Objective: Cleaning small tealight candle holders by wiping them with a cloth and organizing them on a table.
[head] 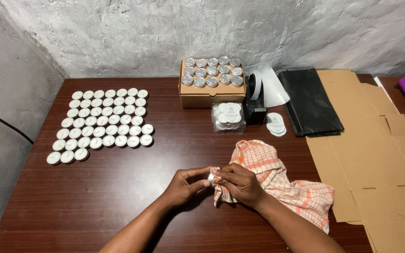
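My left hand (186, 184) and my right hand (238, 182) meet over the dark wooden table (118, 197). Together they pinch a small silver tealight cup (211, 177) between the fingertips. My right hand also grips a corner of an orange and white checked cloth (277, 180), which trails off to the right across the table. The cloth's edge wraps partly around the cup.
Several rows of white tealight candles (101, 122) lie at the left. A cardboard box (212, 93) of silver cups stands at the back, with a clear packet of candles (228, 117), a label dispenser (255, 100), round stickers (275, 124), black bags (309, 100) and flat cardboard (371, 150) to the right.
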